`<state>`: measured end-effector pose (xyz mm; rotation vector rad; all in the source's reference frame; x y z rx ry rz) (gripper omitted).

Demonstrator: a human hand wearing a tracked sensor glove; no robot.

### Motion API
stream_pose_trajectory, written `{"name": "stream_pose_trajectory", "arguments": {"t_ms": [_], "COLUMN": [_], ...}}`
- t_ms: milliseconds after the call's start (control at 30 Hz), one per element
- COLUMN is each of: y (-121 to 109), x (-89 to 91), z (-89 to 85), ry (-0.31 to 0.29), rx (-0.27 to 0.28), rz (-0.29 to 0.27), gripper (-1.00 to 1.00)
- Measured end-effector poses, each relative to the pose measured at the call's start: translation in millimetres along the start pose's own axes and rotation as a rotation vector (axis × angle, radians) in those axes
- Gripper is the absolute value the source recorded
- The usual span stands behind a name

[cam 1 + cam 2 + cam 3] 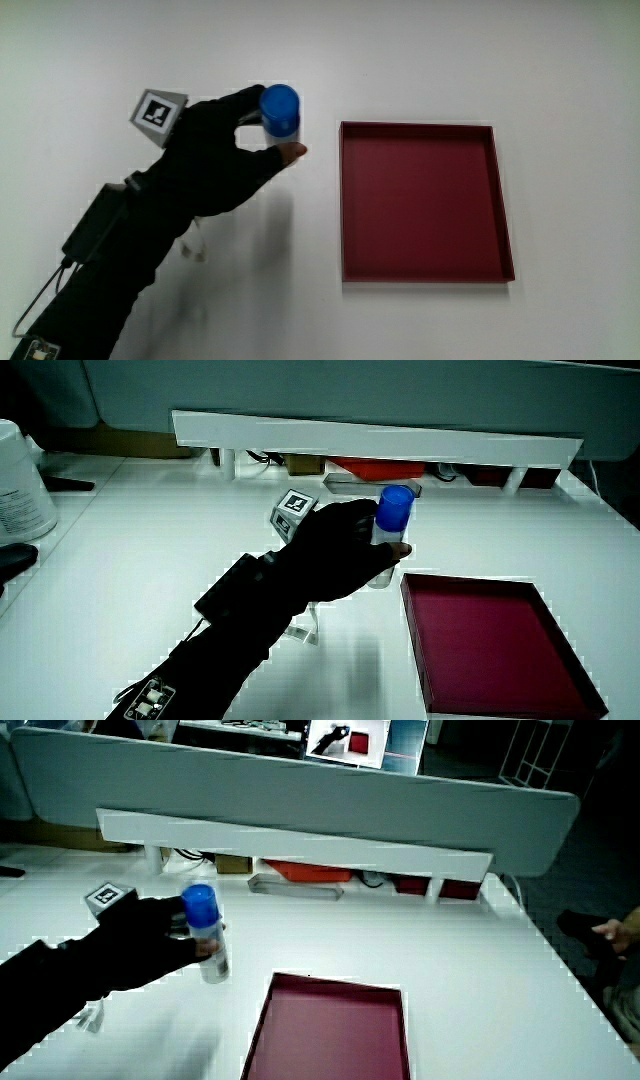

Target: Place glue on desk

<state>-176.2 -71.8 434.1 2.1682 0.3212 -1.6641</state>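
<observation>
Beside red tray (425, 275), over bare desk (450, 60): hand (205, 165) clamped around glue stick (280, 112), blue cap up. In side view, stick base (214, 965) at or just above desk. Not released. Left: set down, let go.

Red tray (505, 200) on white table (450, 60)
</observation>
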Motion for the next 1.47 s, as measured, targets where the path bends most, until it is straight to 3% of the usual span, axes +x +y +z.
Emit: {"name": "stream_pose_trajectory", "arguments": {"t_ms": [300, 533, 633, 667, 733, 767, 800, 867, 1100, 1300, 1433, 1467], "y": [-16.5, -25.5, -27.2, -27.3, -28.5, -29.3, -29.9, -30.6, -30.9, -32.7, -37.2, -40.9], "x": [-37.9, -70.2, -78.7, -79.5, -81.6, -82.0, -84.4, -86.4, -90.2, -91.6, -95.5, -98.2], "z": [25.8, 28.7, 27.2, 24.9, 22.1, 21.1, 21.7, 22.4, 21.4, 21.5, 18.9, 20.0], "ry": [0.095, 0.105, 0.114, 0.092, 0.129, 0.09, 0.091, 0.096, 0.084, 0.08, 0.052, 0.082], "rx": [0.075, 0.116, 0.125, 0.124, 0.118, 0.121, 0.124, 0.131, 0.128, 0.126, 0.063, 0.054], "rz": [0.026, 0.093, 0.091, 0.072, 0.114, 0.119, 0.129, 0.11, 0.121, 0.127, 0.163, 0.19], "gripper": [0.0, 0.0, 0.0, 0.0, 0.0, 0.0, 0.0, 0.0, 0.0, -0.38, -0.62, -0.69]}}
